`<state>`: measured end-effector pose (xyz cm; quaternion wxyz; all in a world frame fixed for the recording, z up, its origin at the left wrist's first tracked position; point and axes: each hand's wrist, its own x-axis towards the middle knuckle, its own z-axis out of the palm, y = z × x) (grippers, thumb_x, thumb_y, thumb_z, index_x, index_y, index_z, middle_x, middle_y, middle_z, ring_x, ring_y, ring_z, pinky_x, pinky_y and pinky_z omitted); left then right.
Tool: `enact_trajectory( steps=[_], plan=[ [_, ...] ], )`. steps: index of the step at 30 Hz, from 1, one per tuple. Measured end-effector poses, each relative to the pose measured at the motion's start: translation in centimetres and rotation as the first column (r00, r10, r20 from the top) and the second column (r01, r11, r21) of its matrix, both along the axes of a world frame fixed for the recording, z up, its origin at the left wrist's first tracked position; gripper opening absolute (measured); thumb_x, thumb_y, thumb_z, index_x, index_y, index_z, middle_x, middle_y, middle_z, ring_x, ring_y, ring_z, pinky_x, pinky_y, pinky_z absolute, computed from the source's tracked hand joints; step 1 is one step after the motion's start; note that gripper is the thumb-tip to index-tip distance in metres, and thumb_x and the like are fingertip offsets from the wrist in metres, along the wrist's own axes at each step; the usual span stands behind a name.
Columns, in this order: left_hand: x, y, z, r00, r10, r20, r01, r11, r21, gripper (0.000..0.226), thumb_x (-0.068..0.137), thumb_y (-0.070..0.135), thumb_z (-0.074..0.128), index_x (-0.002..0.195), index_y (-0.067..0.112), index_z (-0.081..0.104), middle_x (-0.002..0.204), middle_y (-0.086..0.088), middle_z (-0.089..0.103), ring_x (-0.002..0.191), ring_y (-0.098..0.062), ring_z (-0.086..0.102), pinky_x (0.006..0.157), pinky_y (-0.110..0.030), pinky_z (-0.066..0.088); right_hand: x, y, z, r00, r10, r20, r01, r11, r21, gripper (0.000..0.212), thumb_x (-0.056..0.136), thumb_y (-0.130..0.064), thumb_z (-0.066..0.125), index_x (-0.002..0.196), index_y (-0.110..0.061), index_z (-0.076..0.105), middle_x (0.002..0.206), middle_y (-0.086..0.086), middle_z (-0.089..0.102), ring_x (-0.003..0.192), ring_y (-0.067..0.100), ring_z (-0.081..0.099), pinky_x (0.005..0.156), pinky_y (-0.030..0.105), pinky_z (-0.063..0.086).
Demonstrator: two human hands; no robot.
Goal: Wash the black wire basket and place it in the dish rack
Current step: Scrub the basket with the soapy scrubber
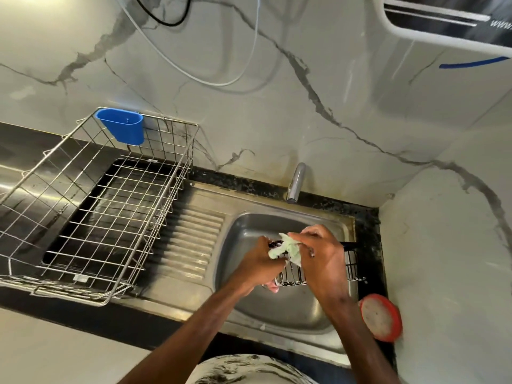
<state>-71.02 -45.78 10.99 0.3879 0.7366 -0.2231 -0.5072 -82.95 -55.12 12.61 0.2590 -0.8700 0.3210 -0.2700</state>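
Over the steel sink [249, 306] I hold the black wire basket [350, 266]; most of it is hidden behind my hands. My left hand [256, 266] grips the basket's left end. My right hand [321, 259] pinches a pale green scrub cloth [291, 248] and presses it on the basket's top edge. The silver wire dish rack [91, 200] stands on the drainboard to the left, with no dishes in it.
A blue plastic cup [122, 124] hangs on the rack's back rail. The chrome tap [296, 181] stands behind the sink, with no water visibly running. A red round tub [381, 317] sits at the sink's right edge, against the marble wall.
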Motion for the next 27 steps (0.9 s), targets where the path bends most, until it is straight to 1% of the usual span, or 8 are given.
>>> enact_trajectory(
  steps=[2,6,10,15,17,22,25,27],
  plan=[
    [-0.1,0.2,0.1,1.000,-0.014,0.015,0.014,1.000,0.002,0.055,0.088,0.005,0.067,0.136,0.014,0.043,0.115,0.001,0.059,0.081,-0.027,0.072,0.066,-0.046,0.066,-0.9,-1.3,-0.5,0.999,-0.052,0.003,0.052,0.999,-0.004,0.036,0.083,0.011,0.072,0.104,-0.016,0.081,0.096,-0.001,0.067,0.080,0.011,0.066,0.068,0.025,0.060],
    [-0.4,0.2,0.4,0.998,-0.009,0.064,0.008,1.000,0.014,0.058,0.093,0.010,0.071,0.141,0.012,0.039,0.109,0.006,0.051,0.080,-0.027,0.074,0.062,-0.037,0.066,-1.8,-1.6,-1.0,0.992,-0.118,-0.034,0.117,0.993,-0.030,0.044,0.082,0.019,0.067,0.107,-0.015,0.080,0.102,0.001,0.070,0.083,0.009,0.069,0.076,0.004,0.051],
    [-0.7,-0.3,0.7,0.998,-0.008,0.060,0.007,1.000,0.014,0.046,0.087,0.014,0.070,0.129,0.009,0.052,0.109,0.001,0.067,0.069,-0.026,0.077,0.057,-0.040,0.064,-0.5,1.2,-0.7,0.993,-0.074,-0.087,0.066,0.994,-0.091,0.054,0.076,0.027,0.060,0.117,-0.005,0.074,0.113,0.012,0.067,0.100,0.023,0.069,0.083,0.023,0.060],
    [-0.5,-0.4,0.9,0.998,-0.029,0.056,0.028,0.999,0.018,0.036,0.081,0.023,0.073,0.106,-0.001,0.064,0.081,-0.014,0.074,0.061,-0.028,0.076,0.054,-0.045,0.064,-0.7,3.1,-0.7,0.982,0.074,-0.172,-0.072,0.997,0.018,0.051,0.103,-0.021,0.044,0.153,-0.013,0.042,0.156,0.010,0.037,0.144,0.017,0.037,0.113,0.021,0.034],
    [-0.5,-0.4,0.9,0.999,-0.018,0.049,0.017,1.000,0.011,0.042,0.072,0.023,0.069,0.107,0.000,0.062,0.081,-0.016,0.072,0.059,-0.026,0.074,0.058,-0.051,0.064,-0.5,3.0,-1.1,0.987,0.072,-0.145,-0.073,0.997,0.003,0.044,0.106,-0.022,0.046,0.149,-0.013,0.049,0.158,0.010,0.038,0.147,0.019,0.037,0.115,0.021,0.031],
    [-0.3,-0.1,0.5,0.997,0.068,0.034,-0.068,0.998,0.013,0.040,0.094,0.012,0.074,0.117,0.024,0.043,0.093,0.015,0.056,0.076,-0.022,0.076,0.070,-0.041,0.066,-0.3,1.0,-2.0,0.994,0.085,-0.075,-0.088,0.995,-0.039,0.054,0.082,0.027,0.056,0.125,-0.003,0.069,0.136,0.018,0.062,0.125,0.025,0.062,0.106,0.012,0.041],
    [0.1,0.2,1.1,0.995,0.097,-0.010,-0.097,0.995,0.000,0.068,0.092,0.006,0.075,0.149,0.016,0.040,0.137,-0.004,0.055,0.094,-0.026,0.073,0.068,-0.040,0.066,-2.0,-1.3,-2.0,0.999,0.030,-0.041,-0.034,0.996,-0.086,0.043,0.088,0.020,0.055,0.120,-0.005,0.072,0.128,0.015,0.067,0.116,0.021,0.068,0.101,0.019,0.050],
    [0.2,0.4,1.4,0.994,0.103,-0.023,-0.103,0.995,0.001,0.081,0.091,0.006,0.075,0.158,0.013,0.030,0.163,-0.012,0.033,0.106,-0.035,0.072,0.069,-0.037,0.066,-3.3,-3.2,-2.4,0.998,-0.054,-0.031,0.051,0.994,-0.092,0.038,0.092,0.014,0.055,0.118,-0.008,0.073,0.125,0.012,0.069,0.108,0.019,0.072,0.087,0.030,0.061]
  ],
)
